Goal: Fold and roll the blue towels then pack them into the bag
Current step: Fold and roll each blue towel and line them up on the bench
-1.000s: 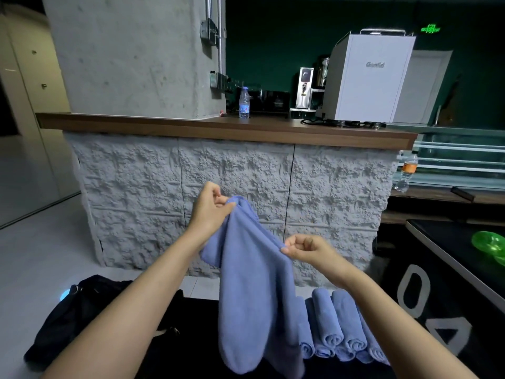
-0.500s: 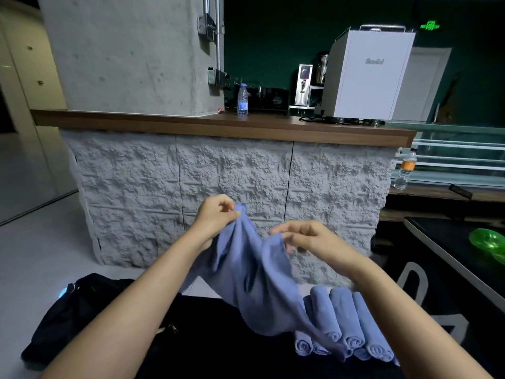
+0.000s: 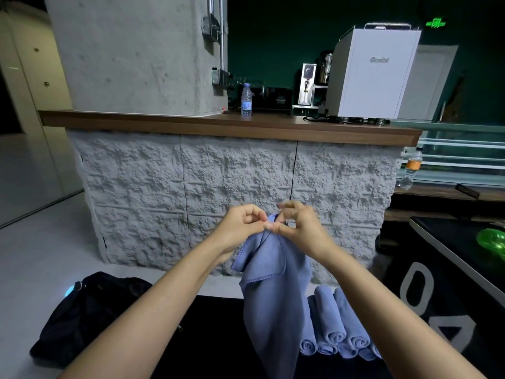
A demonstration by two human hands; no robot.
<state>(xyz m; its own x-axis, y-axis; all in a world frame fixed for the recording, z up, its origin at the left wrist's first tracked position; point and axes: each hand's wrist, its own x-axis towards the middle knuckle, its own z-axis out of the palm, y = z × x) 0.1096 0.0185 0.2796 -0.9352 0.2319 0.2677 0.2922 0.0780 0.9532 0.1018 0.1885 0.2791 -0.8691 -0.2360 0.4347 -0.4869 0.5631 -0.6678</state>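
Note:
A blue towel [image 3: 273,296] hangs in the air in front of me, doubled over with one corner flapping at the left. My left hand [image 3: 241,224] and my right hand [image 3: 296,225] meet at its top edge, and both pinch the cloth with fingertips close together. Several rolled blue towels [image 3: 340,332] lie side by side on the black surface [image 3: 218,337] below, just right of the hanging towel. A black bag [image 3: 90,310] lies slumped at the lower left, partly behind my left forearm.
A stone-faced counter [image 3: 232,127] with a wooden top stands straight ahead, bearing a water bottle [image 3: 246,99] and a white machine [image 3: 374,75]. At the right a dark table [image 3: 451,242] holds a green object [image 3: 492,239].
My hands came together at the towel's top edge, bringing its upper corners to one point. The towel, spread between them earlier, now hangs narrow and doubled.

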